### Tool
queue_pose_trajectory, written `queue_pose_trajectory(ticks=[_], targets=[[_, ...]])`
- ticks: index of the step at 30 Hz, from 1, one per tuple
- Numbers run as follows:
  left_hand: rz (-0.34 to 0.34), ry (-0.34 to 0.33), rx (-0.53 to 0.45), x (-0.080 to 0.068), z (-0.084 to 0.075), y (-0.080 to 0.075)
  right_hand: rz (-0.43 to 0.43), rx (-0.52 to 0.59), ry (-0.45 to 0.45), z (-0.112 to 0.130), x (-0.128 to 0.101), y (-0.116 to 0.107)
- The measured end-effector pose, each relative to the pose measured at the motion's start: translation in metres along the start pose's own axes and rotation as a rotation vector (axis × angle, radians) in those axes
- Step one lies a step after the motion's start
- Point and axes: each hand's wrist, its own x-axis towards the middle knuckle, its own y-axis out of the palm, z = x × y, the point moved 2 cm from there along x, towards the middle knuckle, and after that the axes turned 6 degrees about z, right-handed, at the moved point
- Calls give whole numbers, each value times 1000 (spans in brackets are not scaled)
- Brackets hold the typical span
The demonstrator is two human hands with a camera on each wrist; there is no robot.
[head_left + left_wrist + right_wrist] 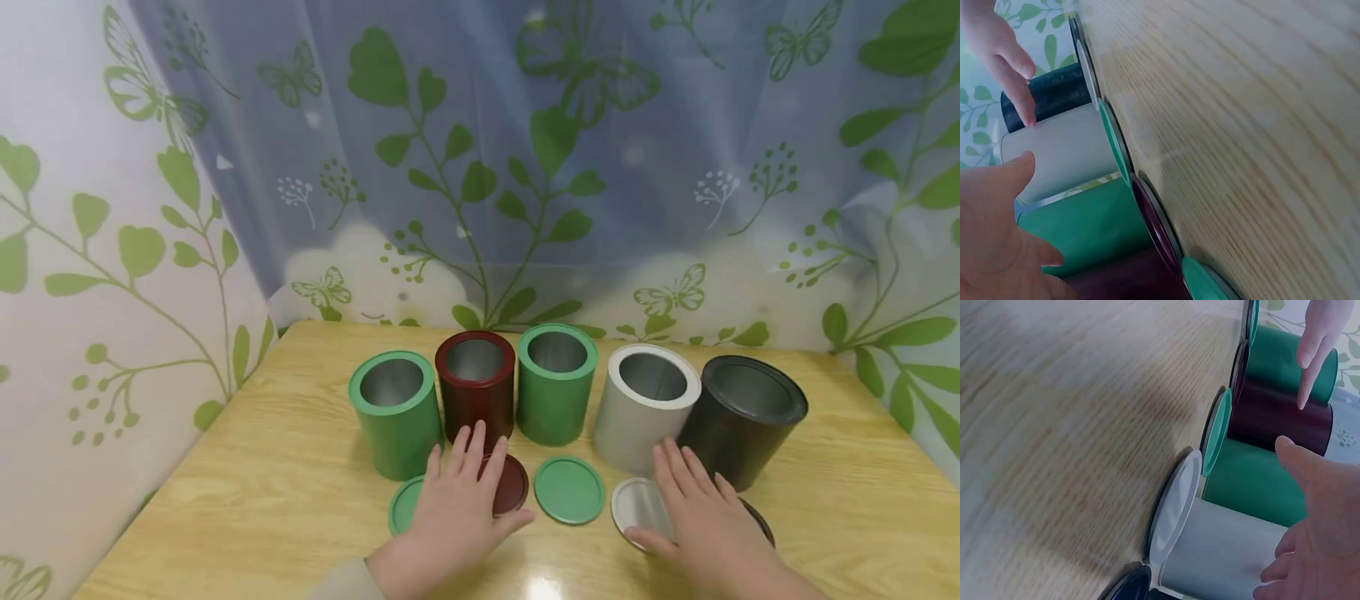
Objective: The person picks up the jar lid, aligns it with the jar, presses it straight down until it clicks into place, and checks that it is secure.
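Observation:
My left hand (pixel 461 512) is held palm down with straight, spread fingers over the left green lid (pixel 402 504) and the dark red lid (pixel 513 485), partly hiding both. In the left wrist view it appears raised off the table. My right hand (pixel 708 525) hovers likewise over the white lid (pixel 633 507) and the mostly hidden black lid (pixel 761 521). Between the hands lies another green lid (pixel 569 490). Behind the lids stand open-topped cans: a green can (pixel 405 442), a dark red can (pixel 477 400), a second green can (pixel 555 408), a white can (pixel 630 433) and a black can (pixel 731 442).
The cans and lids stand on a light wooden table (pixel 247 500). A curtain (pixel 480 208) printed with leaves and butterflies hangs behind the table, and similar patterned cloth (pixel 90 317) covers the left side.

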Motion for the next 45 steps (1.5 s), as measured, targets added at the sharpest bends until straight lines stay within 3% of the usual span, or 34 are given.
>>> queue_pose_trajectory(ticks=[10, 21, 33, 45], targets=[[-18, 45, 65, -8, 7, 1, -97, -79, -85, 11, -3, 0], [14, 73, 28, -24, 22, 3, -160, -141, -254, 30, 8, -2], [-22, 89, 40, -47, 44, 6, -137, -185, -421, 47, 22, 2], [-40, 23, 92, -63, 70, 19, -74, -114, -464, 65, 36, 1]])
